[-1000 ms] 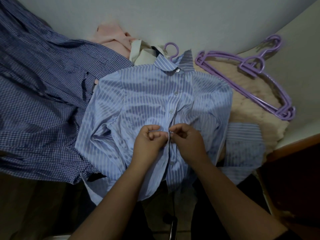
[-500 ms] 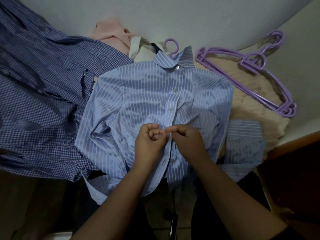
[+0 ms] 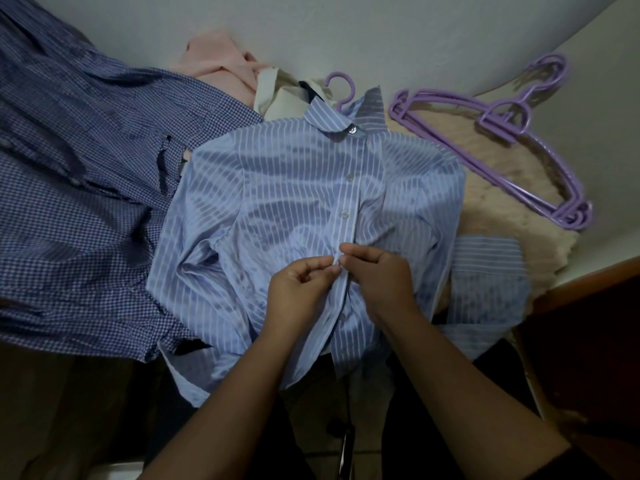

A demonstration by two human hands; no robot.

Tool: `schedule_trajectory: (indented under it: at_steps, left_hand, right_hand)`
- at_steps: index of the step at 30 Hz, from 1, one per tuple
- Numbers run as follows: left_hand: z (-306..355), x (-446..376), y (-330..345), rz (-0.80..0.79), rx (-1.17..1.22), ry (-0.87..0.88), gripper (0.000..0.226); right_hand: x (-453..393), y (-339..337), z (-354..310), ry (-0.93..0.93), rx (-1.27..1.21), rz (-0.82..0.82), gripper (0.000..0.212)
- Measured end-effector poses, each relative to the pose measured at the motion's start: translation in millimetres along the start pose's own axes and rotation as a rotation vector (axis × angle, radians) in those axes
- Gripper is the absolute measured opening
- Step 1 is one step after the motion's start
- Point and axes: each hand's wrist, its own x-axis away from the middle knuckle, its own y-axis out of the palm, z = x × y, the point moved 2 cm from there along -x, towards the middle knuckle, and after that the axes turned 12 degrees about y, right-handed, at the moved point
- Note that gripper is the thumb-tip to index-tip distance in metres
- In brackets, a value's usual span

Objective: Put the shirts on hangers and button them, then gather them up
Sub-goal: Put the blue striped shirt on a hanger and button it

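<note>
A light blue striped shirt (image 3: 284, 202) lies flat in front of me, front side up. The purple hook of the hanger (image 3: 341, 86) inside it sticks out above the collar. The buttons from the collar down to mid-chest are fastened. My left hand (image 3: 298, 289) pinches the placket edge just below them. My right hand (image 3: 381, 282) pinches the opposite edge, fingertips meeting the left hand's at the placket. Below my hands the shirt front hangs unfastened.
Dark blue checked shirts (image 3: 79, 188) are spread at the left. A pink garment (image 3: 214, 60) and a cream one (image 3: 277, 95) lie behind the collar. Several spare purple hangers (image 3: 512, 147) rest on a cream fluffy cloth (image 3: 502, 209) at the right. A dark wooden edge (image 3: 588, 282) is lower right.
Both hands stay at the same place on the placket. Their fingertips have worked closer together, the right thumb and forefinger now pressing the edge against the left hand's pinch.
</note>
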Motion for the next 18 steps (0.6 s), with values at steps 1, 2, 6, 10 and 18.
schedule_trajectory:
  at_steps: [1,2,6,10,18]
  left_hand:
    - [0,-1,0,-0.006,-0.01,0.005,0.013]
    - [0,-1,0,-0.011,-0.025,0.011,0.013]
    - [0,-2,-2,-0.021,-0.096,0.043,0.015]
    - [3,-6,-5,-0.037,-0.017,-0.024,0.018]
    - [9,-22,-16,-0.187,-0.311,0.017,0.033]
  right_hand:
    - [-1,0,0,-0.005,0.0,0.001,0.022]
    - [-1,1,-1,-0.01,-0.006,-0.001,0.022]
    - [-3,3,-3,-0.018,-0.003,-0.032,0.02]
    - [-5,5,-5,-0.02,0.023,-0.162,0.025]
    - [-35,-9,-7,0.134,0.218,-0.216,0.035]
